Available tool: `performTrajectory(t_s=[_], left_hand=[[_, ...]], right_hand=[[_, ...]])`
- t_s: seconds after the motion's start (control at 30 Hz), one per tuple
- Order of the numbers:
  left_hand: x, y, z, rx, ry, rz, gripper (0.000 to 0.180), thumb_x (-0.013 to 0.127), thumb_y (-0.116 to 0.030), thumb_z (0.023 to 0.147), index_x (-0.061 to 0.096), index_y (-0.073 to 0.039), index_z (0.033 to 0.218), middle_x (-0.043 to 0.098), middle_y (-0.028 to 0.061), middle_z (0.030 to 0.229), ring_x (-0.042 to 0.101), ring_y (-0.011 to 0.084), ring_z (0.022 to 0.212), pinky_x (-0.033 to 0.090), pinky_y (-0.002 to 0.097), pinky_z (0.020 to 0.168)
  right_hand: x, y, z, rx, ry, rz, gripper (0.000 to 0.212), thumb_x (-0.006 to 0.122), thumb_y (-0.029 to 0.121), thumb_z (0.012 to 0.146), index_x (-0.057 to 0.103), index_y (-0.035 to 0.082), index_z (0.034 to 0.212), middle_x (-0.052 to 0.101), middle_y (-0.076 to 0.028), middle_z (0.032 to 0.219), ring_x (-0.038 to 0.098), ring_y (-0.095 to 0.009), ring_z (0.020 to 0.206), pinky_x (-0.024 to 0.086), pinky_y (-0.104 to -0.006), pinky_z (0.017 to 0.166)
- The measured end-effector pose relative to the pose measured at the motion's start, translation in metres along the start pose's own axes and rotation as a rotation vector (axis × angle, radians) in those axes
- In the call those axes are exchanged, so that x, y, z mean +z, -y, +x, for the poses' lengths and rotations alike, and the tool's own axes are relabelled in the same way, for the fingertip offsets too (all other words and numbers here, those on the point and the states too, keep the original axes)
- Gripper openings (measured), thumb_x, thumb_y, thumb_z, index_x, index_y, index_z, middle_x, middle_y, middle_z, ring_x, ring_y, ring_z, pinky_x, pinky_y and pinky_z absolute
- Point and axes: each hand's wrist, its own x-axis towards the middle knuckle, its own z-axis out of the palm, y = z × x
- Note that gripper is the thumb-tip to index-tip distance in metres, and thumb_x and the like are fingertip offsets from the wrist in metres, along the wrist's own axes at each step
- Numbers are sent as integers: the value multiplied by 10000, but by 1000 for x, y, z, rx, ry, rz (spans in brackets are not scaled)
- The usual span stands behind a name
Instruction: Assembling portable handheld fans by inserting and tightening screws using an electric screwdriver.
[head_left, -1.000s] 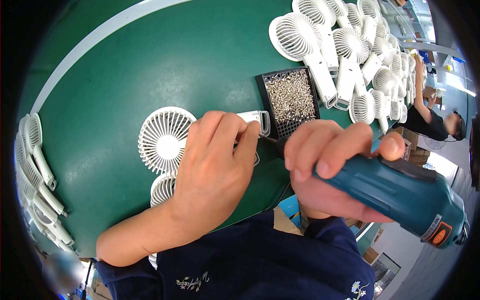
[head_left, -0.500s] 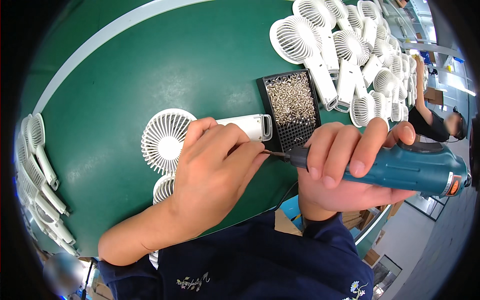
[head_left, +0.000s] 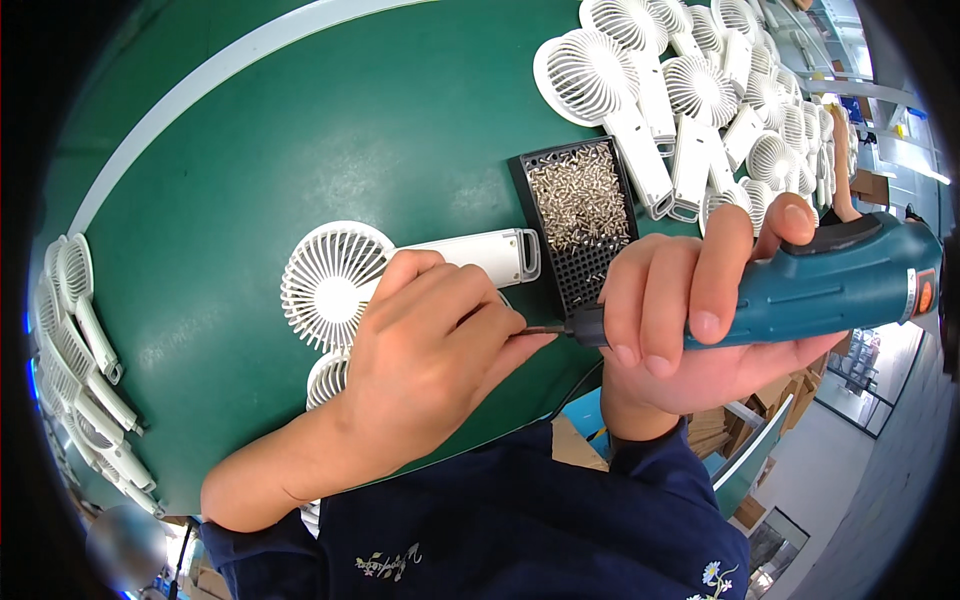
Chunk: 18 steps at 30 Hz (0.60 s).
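My right hand (head_left: 690, 320) is wrapped around a teal electric screwdriver (head_left: 845, 295) with a dark nose, held sideways so that its bit points left. The thin bit (head_left: 545, 330) reaches my left hand (head_left: 425, 350), whose thumb and forefinger pinch its tip. Whether a screw sits between those fingertips is hidden. Behind my left hand lies a white handheld fan (head_left: 335, 285), grille up, its handle (head_left: 490, 252) stretching right. Part of a second white fan (head_left: 328, 378) shows beside my left wrist.
A black tray (head_left: 521, 190) of small silver screws (head_left: 580, 195) stands beyond the screwdriver. White fans (head_left: 590, 75) are heaped at the far right, and more (head_left: 85, 300) line the left edge of the green table (head_left: 250, 150). A co-worker's arm (head_left: 842, 165) shows at far right.
The screwdriver's rear end has swung up and away from me, while its nose has shifted slightly left and down. My left hand keeps its pinch, nearly still.
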Motion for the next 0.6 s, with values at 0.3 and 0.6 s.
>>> performTrajectory(t_s=[0.3, 0.6], left_hand=[[1, -2, 2, -72, -42, 206, 544, 761, -38, 639, 580, 22, 1149, 536, 103, 972, 533, 275, 903, 398, 359, 726], [7, 4, 0, -62, -33, 205, 493, 684, 16, 684, 550, 73, 1155, 580, 149, 995, 540, 311, 950, 453, 383, 812]], right_hand=[[13, 3, 3, -121, 12, -255, 712, 414, 674, 897, 347, 157, 1382, 520, -76, 849, 518, -212, 529, 443, -367, 489], [-12, -10, 10, -108, 230, -350, 834, 373, 781, 840, 341, 163, 1399, 521, -105, 862, 540, -232, 564, 455, -373, 497]])
